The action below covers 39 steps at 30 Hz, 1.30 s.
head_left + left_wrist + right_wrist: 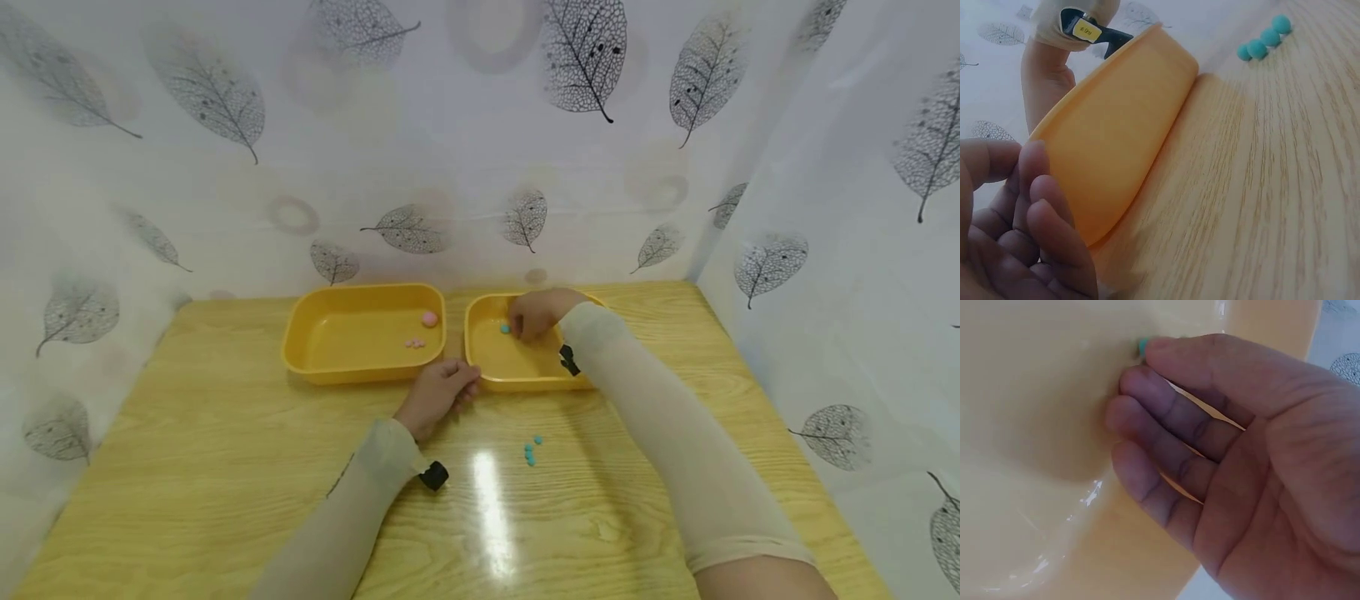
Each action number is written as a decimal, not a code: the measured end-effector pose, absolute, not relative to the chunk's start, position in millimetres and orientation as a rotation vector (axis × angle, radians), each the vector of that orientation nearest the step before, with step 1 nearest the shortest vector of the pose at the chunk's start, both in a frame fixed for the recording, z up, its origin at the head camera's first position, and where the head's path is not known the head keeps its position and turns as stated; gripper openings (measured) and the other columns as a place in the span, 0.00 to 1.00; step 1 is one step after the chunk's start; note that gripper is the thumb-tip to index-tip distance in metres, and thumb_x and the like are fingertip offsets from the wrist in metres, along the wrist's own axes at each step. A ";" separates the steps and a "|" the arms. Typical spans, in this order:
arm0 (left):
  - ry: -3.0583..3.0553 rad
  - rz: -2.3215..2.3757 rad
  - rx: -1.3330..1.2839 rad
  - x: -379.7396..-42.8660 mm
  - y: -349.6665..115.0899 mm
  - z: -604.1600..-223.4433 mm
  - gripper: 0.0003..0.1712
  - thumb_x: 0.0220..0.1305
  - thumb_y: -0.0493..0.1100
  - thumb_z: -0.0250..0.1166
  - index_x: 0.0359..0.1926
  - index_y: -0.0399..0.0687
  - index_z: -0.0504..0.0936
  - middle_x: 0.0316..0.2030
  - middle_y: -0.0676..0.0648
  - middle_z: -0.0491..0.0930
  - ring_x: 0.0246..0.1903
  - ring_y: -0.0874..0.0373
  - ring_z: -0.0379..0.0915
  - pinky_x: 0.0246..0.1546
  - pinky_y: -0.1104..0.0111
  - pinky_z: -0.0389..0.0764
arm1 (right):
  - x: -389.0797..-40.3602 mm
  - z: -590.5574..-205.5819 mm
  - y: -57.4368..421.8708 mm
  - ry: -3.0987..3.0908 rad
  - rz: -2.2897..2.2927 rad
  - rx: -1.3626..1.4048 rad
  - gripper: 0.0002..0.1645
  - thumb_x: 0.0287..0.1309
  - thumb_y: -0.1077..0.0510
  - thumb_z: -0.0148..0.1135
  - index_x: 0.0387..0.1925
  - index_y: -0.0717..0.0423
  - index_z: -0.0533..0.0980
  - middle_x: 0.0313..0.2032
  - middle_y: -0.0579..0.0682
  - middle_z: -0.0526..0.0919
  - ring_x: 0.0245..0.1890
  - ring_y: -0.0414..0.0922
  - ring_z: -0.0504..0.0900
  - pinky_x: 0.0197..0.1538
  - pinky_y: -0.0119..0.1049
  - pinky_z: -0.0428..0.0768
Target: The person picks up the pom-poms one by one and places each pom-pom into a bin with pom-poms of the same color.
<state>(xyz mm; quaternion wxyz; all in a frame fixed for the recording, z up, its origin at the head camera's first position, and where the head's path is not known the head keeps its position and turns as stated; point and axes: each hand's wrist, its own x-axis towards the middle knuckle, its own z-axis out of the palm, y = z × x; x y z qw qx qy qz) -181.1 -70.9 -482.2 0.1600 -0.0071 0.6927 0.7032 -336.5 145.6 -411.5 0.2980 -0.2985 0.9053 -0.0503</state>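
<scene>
While the left hand (438, 393) pinches the rim of the right tray (517, 383) at its near left corner, the right hand (542, 312) is inside that tray, fingers bent, a teal bead (505, 328) right at its fingertips, though I cannot tell whether that bead is grasped or loose. Four more teal beads (529, 455) lie on the bench (225, 500) before the tray's near edge. Toward the bench's far edge, the left tray (345, 337) holds a pink ball (429, 318) and small pink beads (417, 343) near its right end.
</scene>
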 end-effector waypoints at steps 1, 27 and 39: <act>1.978 2.006 -0.017 -181.0 -71.0 -482.1 0.16 0.76 0.46 0.62 0.34 0.39 0.83 0.27 0.50 0.81 0.23 0.60 0.70 0.24 0.72 0.72 | -336.5 -410.9 145.7 2.400 -0.120 -0.794 0.04 0.60 0.60 0.67 0.37 0.48 0.84 0.35 0.45 0.79 0.35 0.42 0.74 0.39 0.33 0.72; 1.969 1.970 -0.001 -181.6 -76.1 -481.2 0.20 0.78 0.45 0.59 0.44 0.30 0.86 0.32 0.48 0.87 0.30 0.59 0.80 0.29 0.72 0.79 | -196.9 -377.0 199.5 2.708 -0.821 -0.912 0.05 0.72 0.56 0.63 0.44 0.50 0.83 0.36 0.40 0.84 0.36 0.38 0.81 0.44 0.40 0.82; 1.951 1.987 0.022 -180.6 -71.3 -481.4 0.21 0.79 0.46 0.58 0.46 0.27 0.85 0.32 0.48 0.88 0.30 0.61 0.80 0.30 0.73 0.80 | -187.0 -393.1 215.4 2.617 -0.935 -0.715 0.10 0.74 0.53 0.61 0.46 0.55 0.82 0.39 0.52 0.87 0.37 0.41 0.82 0.44 0.41 0.82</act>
